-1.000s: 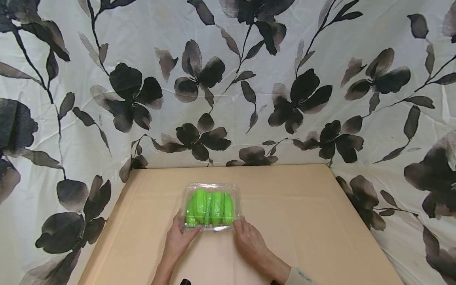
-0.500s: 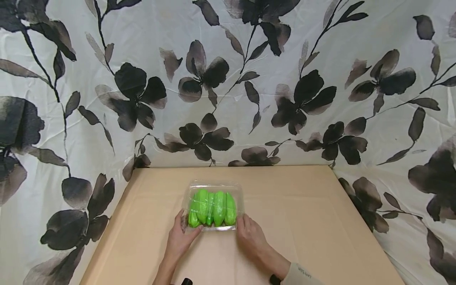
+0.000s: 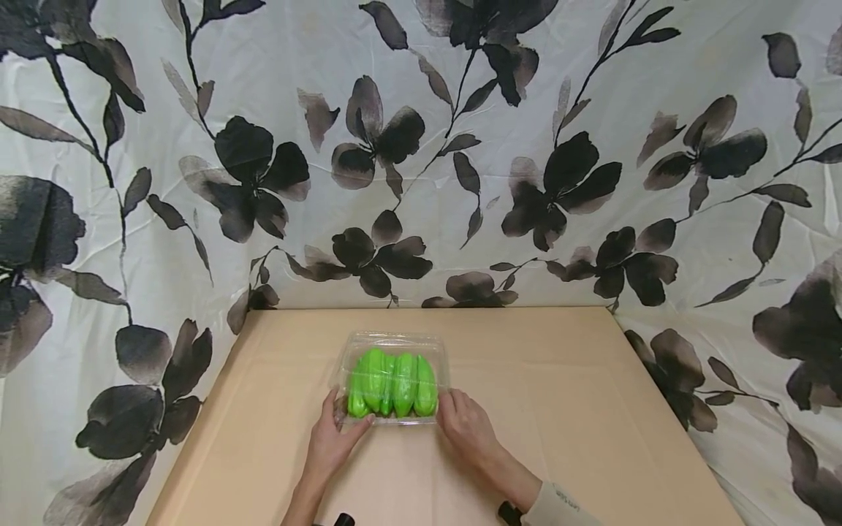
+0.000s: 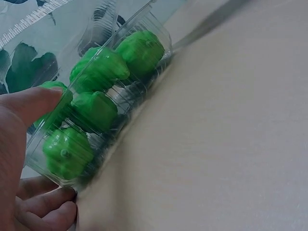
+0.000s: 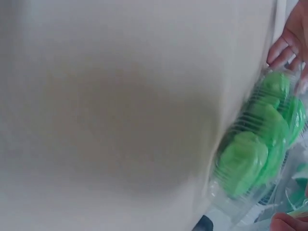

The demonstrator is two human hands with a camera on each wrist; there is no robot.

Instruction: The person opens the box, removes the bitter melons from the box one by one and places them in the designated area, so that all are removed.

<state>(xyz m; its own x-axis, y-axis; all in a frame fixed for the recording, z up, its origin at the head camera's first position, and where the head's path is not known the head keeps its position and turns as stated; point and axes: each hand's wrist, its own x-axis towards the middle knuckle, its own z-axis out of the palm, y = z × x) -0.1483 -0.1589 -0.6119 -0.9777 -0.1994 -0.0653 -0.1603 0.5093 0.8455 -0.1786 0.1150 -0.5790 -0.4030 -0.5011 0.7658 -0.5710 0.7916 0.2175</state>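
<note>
A clear plastic clamshell box point(image 3: 393, 341) lies on the table, holding several long, bright green vegetables point(image 3: 404, 383) with lobed ends, set side by side. My left hand point(image 3: 329, 442) grips its near left corner. In the left wrist view the thumb point(image 4: 41, 103) presses the box's edge while the other fingers point(image 4: 50, 204) curl at its lower corner. The right hand point(image 3: 468, 431) pinches the box's right side near the front corner, fingers bent. Only the tips of its fingers point(image 5: 288, 222) show in the right wrist view, at the clear plastic edge.
The box stands around the middle of a tan table point(image 3: 559, 409), whose far edge meets a white cloth point(image 3: 454, 219) printed with dark flowers. That cloth also hangs along both sides. A dark round object point(image 3: 344, 519) pokes in at the bottom edge.
The right fingers have shifted slightly farther back along the box's side. The left hand keeps its grip, and the box stays nearly in place. The head view has moved a little.
</note>
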